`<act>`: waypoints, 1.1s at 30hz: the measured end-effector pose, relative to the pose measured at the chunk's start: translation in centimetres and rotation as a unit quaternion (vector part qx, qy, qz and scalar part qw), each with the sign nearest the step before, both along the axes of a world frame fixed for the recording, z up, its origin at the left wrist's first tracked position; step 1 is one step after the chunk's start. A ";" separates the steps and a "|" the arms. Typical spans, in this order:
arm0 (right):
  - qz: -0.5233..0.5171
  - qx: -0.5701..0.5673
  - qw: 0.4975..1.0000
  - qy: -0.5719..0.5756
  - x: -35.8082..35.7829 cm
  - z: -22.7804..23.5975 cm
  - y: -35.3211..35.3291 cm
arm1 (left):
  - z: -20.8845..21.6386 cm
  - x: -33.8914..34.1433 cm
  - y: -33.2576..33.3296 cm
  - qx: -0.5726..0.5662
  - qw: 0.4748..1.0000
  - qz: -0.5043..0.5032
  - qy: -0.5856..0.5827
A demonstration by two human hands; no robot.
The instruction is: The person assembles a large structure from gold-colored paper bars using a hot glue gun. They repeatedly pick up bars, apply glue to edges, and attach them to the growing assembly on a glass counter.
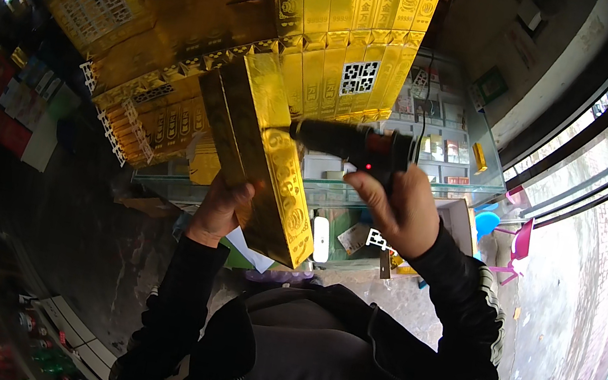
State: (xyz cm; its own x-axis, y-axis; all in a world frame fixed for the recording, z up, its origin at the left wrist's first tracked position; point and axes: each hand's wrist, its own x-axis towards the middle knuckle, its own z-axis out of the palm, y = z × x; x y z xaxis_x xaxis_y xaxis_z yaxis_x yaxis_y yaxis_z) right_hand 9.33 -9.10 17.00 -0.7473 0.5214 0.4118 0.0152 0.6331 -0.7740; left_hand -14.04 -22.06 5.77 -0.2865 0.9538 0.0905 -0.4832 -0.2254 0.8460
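Note:
My left hand (221, 208) grips the side of a long gold foil box (274, 173), which slants in front of my body. In my right hand (410, 209) is a black glue gun (353, 143) with a small red light and a thin cord. Its nozzle points left and meets or nearly meets the upper right face of the box. Behind the box stands a large gold structure (337, 0) of similar foil boxes, with white lattice pieces (358, 77) on its faces. The box's upper end overlaps the structure; whether they touch I cannot tell.
The structure stands on a glass display case (479, 164) with small packages inside. A white oblong object (320, 239) lies close to the box. To the right are a pink chair (520, 248), a blue stool (486, 224) and a glazed doorway. Stacked cartons (8, 113) stand at left.

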 end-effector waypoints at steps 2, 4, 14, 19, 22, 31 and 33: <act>0.030 0.012 0.999 -0.008 0.4 -0.3 -0.4 | 0.0 -0.2 0.2 0.000 1.000 -0.003 -0.018; 0.041 0.015 0.999 -0.014 0.7 -0.3 -0.3 | -0.1 -0.3 0.3 0.010 0.999 -0.020 -0.035; 0.003 -0.030 1.000 -0.005 0.9 -1.6 -0.2 | -1.2 -1.0 1.2 -0.013 0.999 -0.008 -0.046; 0.035 0.034 0.999 -0.024 1.7 -2.2 -0.8 | -1.6 -2.1 0.9 0.009 0.996 0.002 -0.087; 0.039 -0.025 0.999 0.002 0.9 -1.6 0.5 | -1.9 -2.1 1.1 0.028 0.995 -0.067 -0.064; 0.003 0.016 1.000 -0.019 -0.1 -1.0 0.5 | -1.9 -2.5 1.4 0.045 0.993 -0.070 -0.085; 0.005 0.038 0.997 -0.065 0.6 -1.1 0.1 | -1.8 -2.8 1.4 0.048 0.997 -0.032 -0.052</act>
